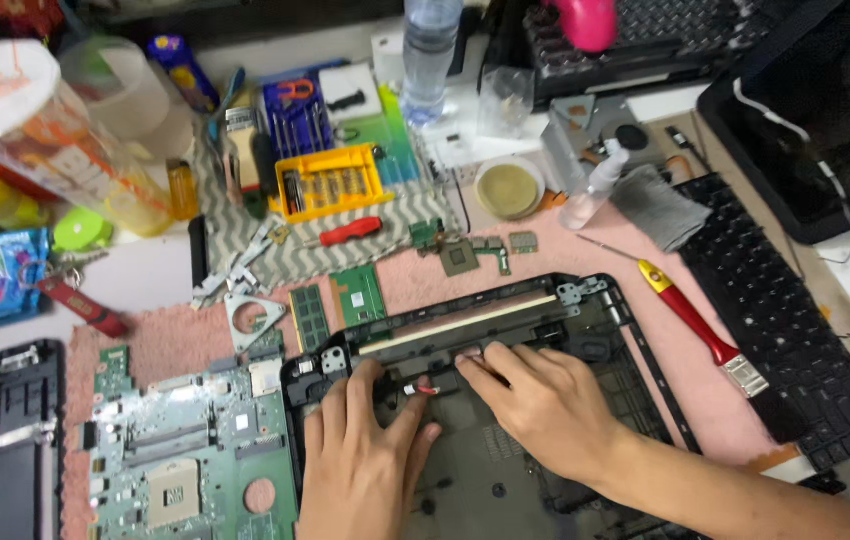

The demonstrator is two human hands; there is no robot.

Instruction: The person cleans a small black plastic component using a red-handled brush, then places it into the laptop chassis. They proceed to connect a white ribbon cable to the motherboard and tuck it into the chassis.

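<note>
Your left hand lies flat, fingers spread, on the black laptop base. Your right hand, just beside it, pinches a small red-and-white connector at the base's rear edge. The base's long axis runs left to right, hinge edge away from you. One green motherboard lies left, one red brush and one keyboard right.
</note>
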